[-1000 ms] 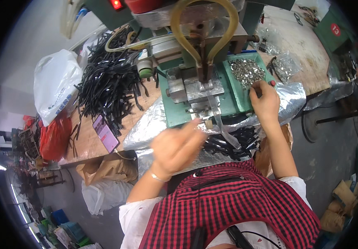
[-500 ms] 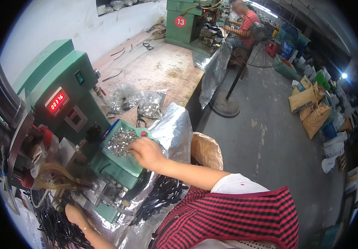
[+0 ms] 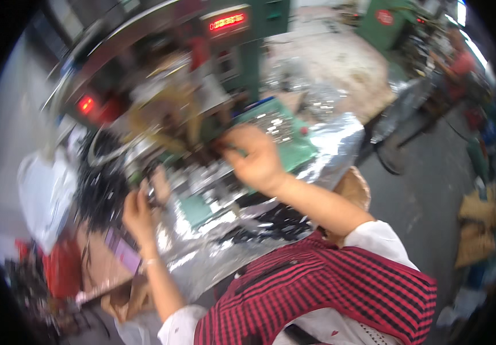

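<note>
The picture is blurred by motion. My right hand [image 3: 253, 158] reaches in at the working parts of a green press machine [image 3: 242, 63], fingers curled and pinched together; what they hold, if anything, is too smeared to name. Beside it stands a green tray [image 3: 297, 150] heaped with small shiny metal pieces [image 3: 272, 125]. My left hand [image 3: 138, 218] is raised at the machine's left front, beside a pile of thin black strips [image 3: 101, 187]. Its fingers are bent together, and any small thing between them cannot be made out. More black strips [image 3: 276, 224] lie between my arms on silver sheeting [image 3: 202, 250].
Clear bags of metal pieces [image 3: 322, 100] lie on the worktable [image 3: 351, 54] behind the tray. A white bag [image 3: 46, 192] hangs at left above a red bag [image 3: 62, 264]. A seated person [image 3: 460, 63] is at another green machine [image 3: 381, 26]. Brown sacks [image 3: 475, 224] lie right.
The view has swung left, so the machine appears further right. My right hand has left the tray of metal pieces for the machine's working parts. My left hand has come up into clearer sight.
</note>
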A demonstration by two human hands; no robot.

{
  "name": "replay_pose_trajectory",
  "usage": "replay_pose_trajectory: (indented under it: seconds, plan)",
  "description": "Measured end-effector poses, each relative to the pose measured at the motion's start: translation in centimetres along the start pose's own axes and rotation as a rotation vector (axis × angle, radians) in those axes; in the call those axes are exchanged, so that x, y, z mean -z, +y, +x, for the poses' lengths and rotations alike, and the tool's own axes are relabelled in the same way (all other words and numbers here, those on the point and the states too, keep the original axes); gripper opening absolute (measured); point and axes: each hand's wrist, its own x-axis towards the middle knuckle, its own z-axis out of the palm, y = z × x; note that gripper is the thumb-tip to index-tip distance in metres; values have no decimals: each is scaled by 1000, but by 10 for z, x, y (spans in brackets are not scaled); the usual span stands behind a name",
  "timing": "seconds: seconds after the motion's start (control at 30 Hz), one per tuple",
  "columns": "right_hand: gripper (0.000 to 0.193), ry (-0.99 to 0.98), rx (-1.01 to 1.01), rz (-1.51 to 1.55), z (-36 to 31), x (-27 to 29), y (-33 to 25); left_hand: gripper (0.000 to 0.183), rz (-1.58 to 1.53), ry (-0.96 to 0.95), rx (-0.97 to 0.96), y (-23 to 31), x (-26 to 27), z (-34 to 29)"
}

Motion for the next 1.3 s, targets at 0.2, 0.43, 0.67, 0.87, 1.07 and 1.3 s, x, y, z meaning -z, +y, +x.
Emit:
replay_pose_trajectory:
  seconds: [0.2, 0.43, 0.67, 0.87, 1.07, 1.3]
  plan:
    - [31, -16, -338, 369, -21, -20, -15, 12, -508, 128, -13, 38, -13, -33]
    - [47, 18, -372, 562, -10, -29, -43, 6, -633, 17, -423, 189, 18, 0]
    - [55, -96, -520, 703, -7, -4, -86, 19, -279, 20, -798, 173, -1, -31]
    - [35, 141, -325, 207, -7, 26, -20, 10, -559, 269, -540, 185, 28, -32]
    - [15, -191, -478, -535, -65, 78, 62, 7, -268, 62, -621, 191, 18, 10]
    - [10, -211, -152, -749, -60, 53, 89, 8, -520, 31, -697, 185, 7, 7]
